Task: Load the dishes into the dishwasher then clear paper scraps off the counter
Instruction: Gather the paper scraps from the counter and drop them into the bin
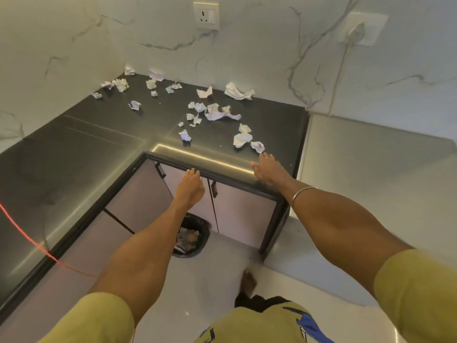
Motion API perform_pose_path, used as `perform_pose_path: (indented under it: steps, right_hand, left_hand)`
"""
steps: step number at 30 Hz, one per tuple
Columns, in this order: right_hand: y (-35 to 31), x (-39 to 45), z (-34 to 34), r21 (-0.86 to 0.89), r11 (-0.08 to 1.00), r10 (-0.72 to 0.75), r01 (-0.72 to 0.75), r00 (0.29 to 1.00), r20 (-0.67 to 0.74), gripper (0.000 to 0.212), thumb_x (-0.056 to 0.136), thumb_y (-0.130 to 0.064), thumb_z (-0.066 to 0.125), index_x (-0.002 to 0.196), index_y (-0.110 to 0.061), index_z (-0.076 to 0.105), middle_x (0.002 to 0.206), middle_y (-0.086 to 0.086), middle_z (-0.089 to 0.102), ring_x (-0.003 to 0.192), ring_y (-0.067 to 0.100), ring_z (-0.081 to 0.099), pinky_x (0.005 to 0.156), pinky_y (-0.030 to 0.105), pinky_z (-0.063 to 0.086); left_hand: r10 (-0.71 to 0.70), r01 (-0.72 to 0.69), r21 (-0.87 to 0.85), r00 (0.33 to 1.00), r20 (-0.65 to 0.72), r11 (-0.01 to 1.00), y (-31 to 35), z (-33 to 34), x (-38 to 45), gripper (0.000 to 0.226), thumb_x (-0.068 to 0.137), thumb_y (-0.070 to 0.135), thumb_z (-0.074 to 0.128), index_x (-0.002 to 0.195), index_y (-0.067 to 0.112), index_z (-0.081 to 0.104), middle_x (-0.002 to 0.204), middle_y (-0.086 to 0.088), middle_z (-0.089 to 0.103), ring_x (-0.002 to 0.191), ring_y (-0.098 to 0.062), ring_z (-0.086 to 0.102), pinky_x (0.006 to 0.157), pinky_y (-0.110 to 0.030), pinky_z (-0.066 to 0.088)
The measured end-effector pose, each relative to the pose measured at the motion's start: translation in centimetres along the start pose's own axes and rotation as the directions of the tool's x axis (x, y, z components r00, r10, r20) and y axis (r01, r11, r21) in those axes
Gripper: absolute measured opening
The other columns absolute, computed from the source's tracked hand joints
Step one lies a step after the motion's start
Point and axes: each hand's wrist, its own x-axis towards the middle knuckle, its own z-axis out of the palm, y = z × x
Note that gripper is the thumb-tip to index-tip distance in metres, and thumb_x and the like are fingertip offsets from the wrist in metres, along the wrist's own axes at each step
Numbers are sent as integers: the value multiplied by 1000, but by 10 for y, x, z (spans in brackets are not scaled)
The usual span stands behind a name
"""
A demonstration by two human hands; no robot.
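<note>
Several crumpled white paper scraps lie scattered over the dark corner counter (103, 134), from the back-left corner to the front right. The nearest scrap (257, 146) lies just beyond my right hand (265, 168), which is stretched out over the counter's front edge with fingers apart, fingertips almost touching that scrap. A larger scrap (242, 139) sits just left of it. My left hand (190, 186) hangs in front of the counter edge, fingers curled loosely downward, holding nothing. No dishes or dishwasher are in view.
A black-lined bin (190, 237) with rubbish stands on the floor under my left arm, before the cabinet doors (242, 214). A steel surface (371, 169) adjoins the counter on the right. Wall sockets (206, 15) sit above. A red cord (24, 236) crosses the left counter.
</note>
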Motion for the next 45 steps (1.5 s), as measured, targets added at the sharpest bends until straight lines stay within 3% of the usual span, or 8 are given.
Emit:
perform_pose_path:
  steps: [12, 15, 18, 25, 30, 36, 40, 45]
  right_hand:
    - [-13, 127, -19, -12, 1000, 14, -14, 999, -31, 72, 96, -38, 50, 151, 0, 22, 159, 17, 21, 146, 35, 21, 113, 51, 29]
    - [-15, 139, -10, 63, 997, 35, -35, 999, -1, 75, 95, -33, 53, 152, 1, 18, 161, 18, 17, 148, 34, 17, 116, 47, 26]
    - [-13, 149, -1, 118, 990, 78, -79, 997, 12, 66, 89, -19, 57, 145, 1, 29, 153, 19, 31, 141, 37, 34, 110, 42, 34]
    - [-5, 157, 10, 119, 973, 209, -199, 975, -79, 29, 85, -2, 53, 114, -3, 54, 118, 18, 61, 108, 38, 59, 88, 41, 48]
    - [-8, 164, 8, 75, 944, 329, -323, 940, -95, 22, 85, -10, 59, 105, -7, 66, 107, 16, 68, 99, 37, 64, 83, 39, 51]
    - [-13, 163, 17, 112, 921, 388, -374, 909, -154, 23, 83, -24, 62, 103, -17, 69, 99, 11, 69, 92, 37, 66, 77, 40, 53]
    - [-18, 172, 5, 352, 849, 476, -393, 859, -190, 26, 85, -34, 64, 86, -10, 74, 80, 10, 70, 76, 31, 67, 64, 29, 47]
    - [-32, 184, -18, 576, 768, 551, -280, 748, -370, 23, 94, -27, 61, 92, -8, 73, 75, 1, 67, 65, 11, 57, 57, 16, 36]
  left_hand:
    - [-19, 16, -56, 998, -52, 998, -8, -17, 123, 35, 103, 12, 34, 126, -4, 54, 135, -20, 52, 126, -34, 46, 105, -42, 36]
    - [-9, 5, -39, 996, -85, 999, -17, -12, 141, 28, 101, 14, 36, 97, 2, 61, 106, -15, 62, 99, -35, 59, 82, -42, 45]
    - [-30, 26, -56, 996, -82, 998, -21, -7, 166, 30, 97, 15, 39, 71, 10, 52, 73, -6, 59, 66, -29, 58, 65, -41, 50]
    - [86, -79, -100, 994, 69, 992, -5, 12, 206, 31, 97, 19, 40, 68, 11, 47, 77, -11, 63, 73, -34, 59, 65, -40, 46]
    - [80, -56, -191, 990, 118, 980, -17, 19, 237, 28, 102, 23, 37, 94, 7, 59, 92, -15, 66, 87, -37, 60, 73, -41, 45]
    - [82, -45, -208, 981, 174, 977, -17, 20, 256, 28, 101, 29, 36, 95, 13, 58, 95, -12, 65, 89, -35, 59, 77, -40, 47]
    - [37, 32, -286, 971, 234, 958, -25, 25, 268, 26, 95, 37, 34, 85, 25, 55, 80, -4, 68, 75, -28, 66, 76, -46, 55]
    - [-33, 168, -510, 964, 264, 844, -19, 15, 272, 25, 99, 24, 39, 89, 14, 60, 69, -10, 69, 50, -20, 63, 52, -37, 58]
